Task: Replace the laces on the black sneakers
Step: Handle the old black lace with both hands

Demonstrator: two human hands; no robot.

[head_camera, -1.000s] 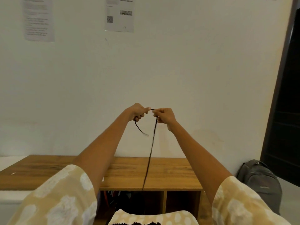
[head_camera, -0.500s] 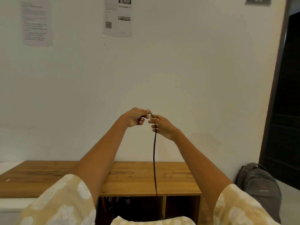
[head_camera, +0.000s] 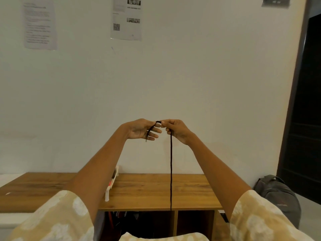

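Note:
I hold a black lace (head_camera: 171, 171) up in front of the white wall at chest height. My left hand (head_camera: 142, 130) pinches it near one end between thumb and forefinger, the other fingers stretched out. The short end hangs across that palm. My right hand (head_camera: 176, 131) pinches the lace right beside the left thumb, fingers curled. From there the long strand drops straight down past the cabinet's front edge. No sneaker is in view.
A low wooden cabinet (head_camera: 156, 193) with open compartments stands against the wall below my arms. A white rack-like object (head_camera: 111, 185) lies on its top. A grey backpack (head_camera: 278, 193) leans at the right by a dark doorway (head_camera: 305, 119). Papers (head_camera: 126, 20) hang on the wall.
My right hand has moved up the lace and now pinches it beside the left thumb. My left hand's fingers have spread out, and the short end now hangs over its palm.

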